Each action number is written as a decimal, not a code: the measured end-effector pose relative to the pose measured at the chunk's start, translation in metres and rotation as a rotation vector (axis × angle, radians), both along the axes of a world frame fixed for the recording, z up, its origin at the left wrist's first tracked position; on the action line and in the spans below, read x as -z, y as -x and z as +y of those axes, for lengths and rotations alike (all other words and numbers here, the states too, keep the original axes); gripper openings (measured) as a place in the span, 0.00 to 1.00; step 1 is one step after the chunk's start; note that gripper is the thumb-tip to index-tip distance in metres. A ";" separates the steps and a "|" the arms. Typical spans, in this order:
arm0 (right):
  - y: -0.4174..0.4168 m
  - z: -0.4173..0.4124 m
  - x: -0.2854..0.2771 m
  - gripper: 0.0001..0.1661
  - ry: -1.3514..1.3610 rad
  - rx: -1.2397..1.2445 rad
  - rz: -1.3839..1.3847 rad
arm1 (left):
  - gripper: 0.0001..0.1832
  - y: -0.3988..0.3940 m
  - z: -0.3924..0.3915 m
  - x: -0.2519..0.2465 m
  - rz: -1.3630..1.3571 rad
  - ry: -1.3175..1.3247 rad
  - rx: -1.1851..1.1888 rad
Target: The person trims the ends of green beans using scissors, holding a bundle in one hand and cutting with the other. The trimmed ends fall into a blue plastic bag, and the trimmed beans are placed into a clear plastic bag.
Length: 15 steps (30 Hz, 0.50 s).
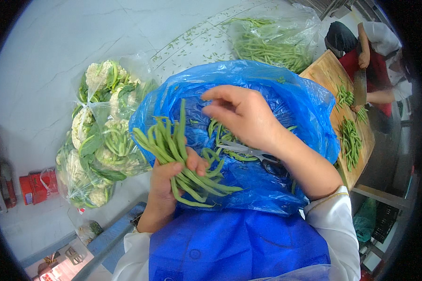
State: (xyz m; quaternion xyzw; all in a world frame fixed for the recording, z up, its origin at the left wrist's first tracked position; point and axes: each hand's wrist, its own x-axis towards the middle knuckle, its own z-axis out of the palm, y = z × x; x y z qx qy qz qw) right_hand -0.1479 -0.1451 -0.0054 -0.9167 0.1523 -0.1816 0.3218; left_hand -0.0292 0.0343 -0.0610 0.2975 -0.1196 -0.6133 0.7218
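My left hand is closed around a bunch of green beans, whose ends stick out above and below the fist. My right hand is raised to the right of the bunch, fingers bent and apart, with nothing seen between them. Both hands are over a large blue plastic bag spread open in front of my blue apron. Inside it lie loose beans and a pair of scissors with dark handles, partly hidden beneath my right wrist.
Clear bags of cauliflower stand at left. A clear bag of green beans is at the top, near bean scraps on the floor. At right, a co-worker's hand holds a cleaver above a wooden cutting board with beans on it.
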 end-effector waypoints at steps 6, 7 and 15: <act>0.019 -0.002 0.016 0.17 0.297 -0.046 0.160 | 0.24 -0.008 -0.005 -0.002 0.059 -0.109 -0.120; 0.020 0.000 0.016 0.18 0.279 -0.039 0.156 | 0.24 -0.008 -0.004 0.002 0.064 -0.102 -0.108; -0.001 0.000 0.044 0.08 0.399 -0.128 0.438 | 0.22 -0.004 -0.008 -0.005 0.107 -0.101 -0.057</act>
